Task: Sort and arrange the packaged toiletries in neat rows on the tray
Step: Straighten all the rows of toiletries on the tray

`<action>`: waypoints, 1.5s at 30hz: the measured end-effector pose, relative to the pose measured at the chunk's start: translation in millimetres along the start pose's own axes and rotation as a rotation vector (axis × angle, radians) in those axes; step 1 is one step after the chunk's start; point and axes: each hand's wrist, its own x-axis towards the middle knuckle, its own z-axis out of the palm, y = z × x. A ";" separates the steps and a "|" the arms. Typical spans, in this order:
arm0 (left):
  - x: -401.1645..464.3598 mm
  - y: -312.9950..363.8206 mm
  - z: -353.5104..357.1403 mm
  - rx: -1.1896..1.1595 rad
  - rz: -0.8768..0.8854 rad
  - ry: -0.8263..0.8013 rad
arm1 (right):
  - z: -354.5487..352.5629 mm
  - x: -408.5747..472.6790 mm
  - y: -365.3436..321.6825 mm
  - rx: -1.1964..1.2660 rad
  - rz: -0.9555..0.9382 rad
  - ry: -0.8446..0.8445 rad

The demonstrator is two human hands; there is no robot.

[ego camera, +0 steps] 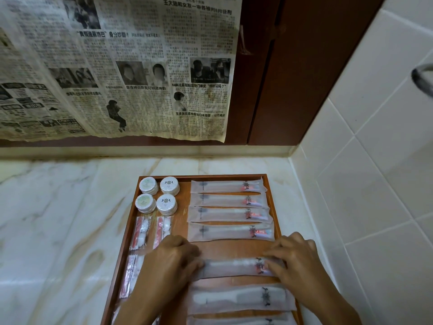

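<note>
Holding 1 long frosted toothbrush packet at both ends: left hand and right hand pinching it flat on wooden tray, below 4 similar packets; 4 round white soaps at far left corner

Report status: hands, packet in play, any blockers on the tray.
Left hand and right hand pinch the ends of one toothbrush packet. It sits below four aligned packets on the wooden tray. Comb packet just below; nothing blocking.
</note>
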 end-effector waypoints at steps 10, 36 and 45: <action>-14.1 10.3 11.1 0.073 -0.026 0.017 | 9.5 -10.0 -6.7 -0.013 0.013 0.067; -1.1 7.1 11.0 0.081 -0.059 0.166 | 16.4 4.3 -1.5 0.030 0.092 0.123; 24.2 9.1 3.9 0.168 -0.037 0.161 | 15.7 29.6 0.7 0.019 0.078 0.137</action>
